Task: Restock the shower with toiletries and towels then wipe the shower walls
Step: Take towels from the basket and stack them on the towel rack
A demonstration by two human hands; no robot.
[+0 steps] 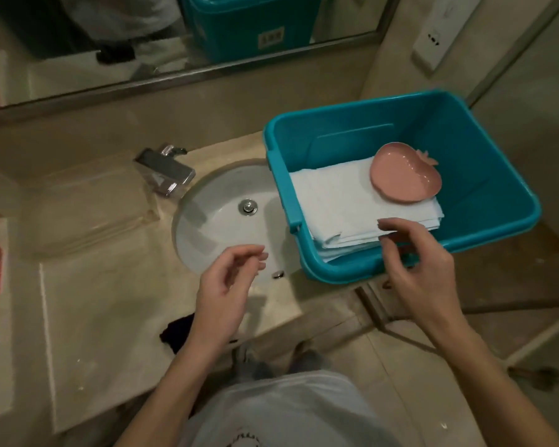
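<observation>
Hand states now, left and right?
Left hand: open, holding nothing.
Right hand: open, empty, by folded white towels in teal plastic tub.

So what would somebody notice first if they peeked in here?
The bright teal tub beside the white sink jumps out first. Inside lie folded white towels with a pink fruit-shaped dish on top. The left hand hovers empty over the sink, the right hand by the towels.

A small pale label [270,37] is picked out on the teal bin [484,175] as reflected in the mirror [78,69]. Dark digits are carried on it, but they are too blurred to be read. A dark print [239,439] is glimpsed on the white shirt [288,411], cut off at the edge and not legible.
</observation>
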